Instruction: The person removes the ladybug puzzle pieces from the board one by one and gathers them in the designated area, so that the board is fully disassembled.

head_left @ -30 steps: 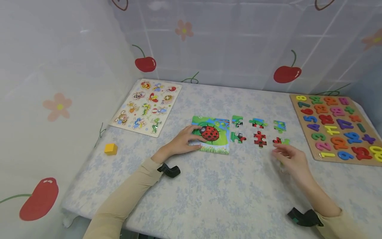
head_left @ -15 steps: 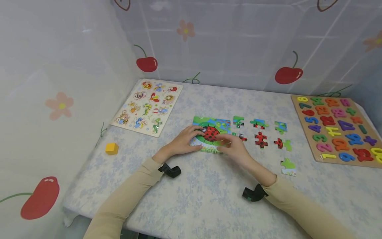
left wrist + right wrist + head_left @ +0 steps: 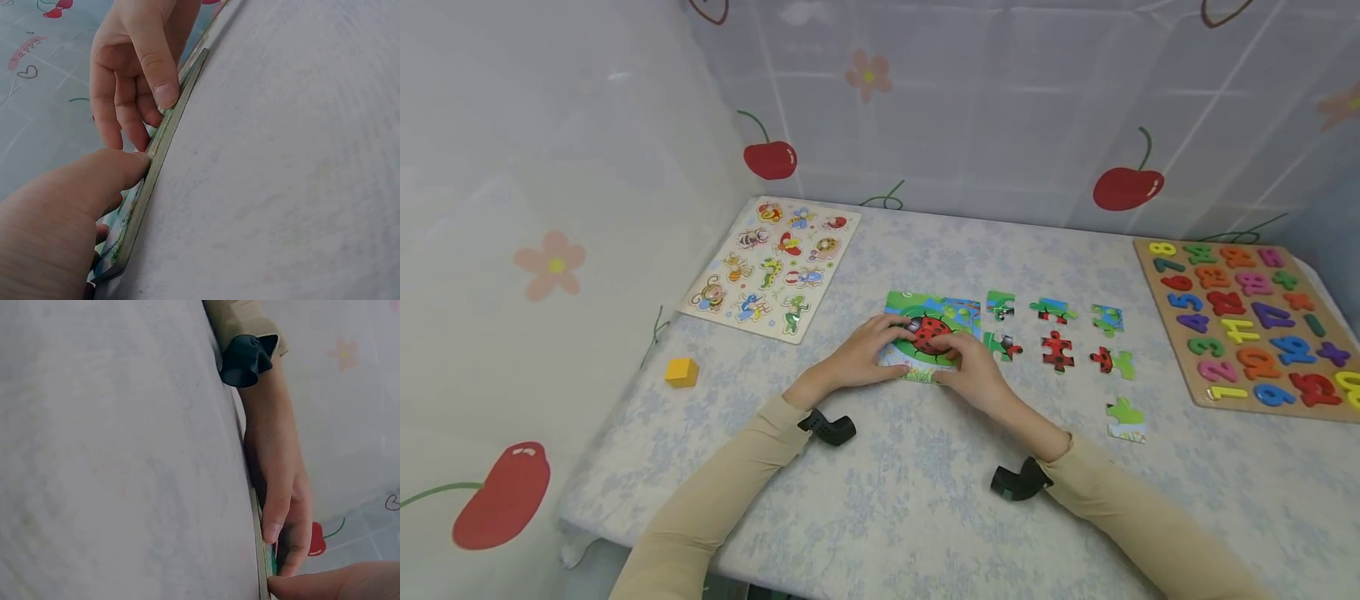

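Note:
A ladybug picture puzzle board (image 3: pixel 934 304) lies flat on the table in front of me. My left hand (image 3: pixel 867 354) rests on its left side, with relaxed fingers spread over the picture and the thumb (image 3: pixel 128 165) at the near edge. From the other side, my right hand (image 3: pixel 979 372) touches the lower right part of the board. Its fingers are slightly bent, and its thumb (image 3: pixel 275 519) lies by the board's edge. Between the right thumb and fingers I see no loose piece, though the palm side is partly hidden.
Several loose ladybug jigsaw pieces (image 3: pixel 1057 352) lie right of the board, with a green piece (image 3: pixel 1125 419) nearer me. An insect puzzle board (image 3: pixel 771 271) lies back left, a number board (image 3: pixel 1247 329) at the right. A yellow cube (image 3: pixel 682 372) sits far left.
My right hand has moved left from beside the loose pieces to the ladybug board, uncovering the green piece, which lies on the table. My left hand has stayed on the board.

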`<act>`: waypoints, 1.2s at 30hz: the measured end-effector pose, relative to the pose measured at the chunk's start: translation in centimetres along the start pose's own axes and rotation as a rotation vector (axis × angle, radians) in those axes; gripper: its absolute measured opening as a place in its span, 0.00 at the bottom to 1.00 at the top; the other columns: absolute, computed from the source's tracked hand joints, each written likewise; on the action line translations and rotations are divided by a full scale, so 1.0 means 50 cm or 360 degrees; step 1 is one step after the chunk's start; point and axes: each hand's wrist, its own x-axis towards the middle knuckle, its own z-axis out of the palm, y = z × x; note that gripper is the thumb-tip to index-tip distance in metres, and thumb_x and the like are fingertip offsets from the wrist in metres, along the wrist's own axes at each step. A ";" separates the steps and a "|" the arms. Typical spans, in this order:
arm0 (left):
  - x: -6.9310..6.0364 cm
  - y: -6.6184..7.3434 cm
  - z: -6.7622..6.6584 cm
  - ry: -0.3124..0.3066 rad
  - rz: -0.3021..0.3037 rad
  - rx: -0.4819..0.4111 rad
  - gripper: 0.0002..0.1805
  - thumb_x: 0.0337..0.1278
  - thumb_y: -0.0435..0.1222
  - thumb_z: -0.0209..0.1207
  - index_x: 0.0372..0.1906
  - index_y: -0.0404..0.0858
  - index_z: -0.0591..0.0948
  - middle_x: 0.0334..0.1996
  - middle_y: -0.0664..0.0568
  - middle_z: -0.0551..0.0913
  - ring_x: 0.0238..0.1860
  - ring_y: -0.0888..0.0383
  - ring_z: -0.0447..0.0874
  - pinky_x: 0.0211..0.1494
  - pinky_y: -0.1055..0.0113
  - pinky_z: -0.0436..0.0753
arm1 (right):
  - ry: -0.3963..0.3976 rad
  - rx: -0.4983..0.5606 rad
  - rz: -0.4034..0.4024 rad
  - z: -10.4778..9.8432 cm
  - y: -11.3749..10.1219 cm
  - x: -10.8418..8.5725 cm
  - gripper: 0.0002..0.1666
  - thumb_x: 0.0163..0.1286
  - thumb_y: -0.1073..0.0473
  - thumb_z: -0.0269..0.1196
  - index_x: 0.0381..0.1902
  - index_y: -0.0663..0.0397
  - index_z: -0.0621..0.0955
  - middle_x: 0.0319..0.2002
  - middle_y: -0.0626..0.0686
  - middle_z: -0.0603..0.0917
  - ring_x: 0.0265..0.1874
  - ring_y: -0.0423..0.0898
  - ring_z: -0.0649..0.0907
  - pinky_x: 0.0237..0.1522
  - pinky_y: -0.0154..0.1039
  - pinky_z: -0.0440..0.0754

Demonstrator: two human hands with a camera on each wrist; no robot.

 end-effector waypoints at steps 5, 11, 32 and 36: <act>0.004 -0.001 0.003 0.0005 0.0001 0.0004 0.26 0.59 0.46 0.61 0.61 0.44 0.73 0.67 0.49 0.65 0.71 0.50 0.59 0.72 0.47 0.61 | 0.0027 -0.0003 -0.0068 -0.004 0.008 0.005 0.27 0.53 0.71 0.70 0.53 0.61 0.80 0.47 0.60 0.79 0.42 0.53 0.78 0.38 0.37 0.76; 0.005 0.001 0.004 -0.0006 0.0006 0.0003 0.24 0.59 0.47 0.61 0.60 0.46 0.76 0.68 0.49 0.64 0.71 0.49 0.58 0.72 0.45 0.61 | 0.0054 0.0065 -0.0101 -0.007 0.016 0.004 0.24 0.55 0.73 0.68 0.52 0.60 0.80 0.47 0.61 0.78 0.41 0.54 0.79 0.39 0.39 0.79; 0.001 0.003 0.004 0.0001 0.0016 0.0022 0.23 0.60 0.47 0.61 0.59 0.46 0.77 0.68 0.47 0.64 0.71 0.47 0.58 0.71 0.44 0.60 | 0.0189 0.0449 0.0384 -0.182 0.068 -0.123 0.22 0.65 0.66 0.62 0.55 0.70 0.74 0.37 0.34 0.80 0.36 0.32 0.82 0.39 0.30 0.83; -0.004 0.000 0.001 0.0011 0.0016 0.0023 0.22 0.60 0.46 0.61 0.59 0.46 0.77 0.68 0.47 0.64 0.71 0.46 0.58 0.71 0.43 0.61 | 0.0167 0.0295 0.0473 -0.224 0.099 -0.165 0.24 0.66 0.65 0.62 0.57 0.69 0.73 0.35 0.30 0.78 0.34 0.28 0.82 0.36 0.28 0.83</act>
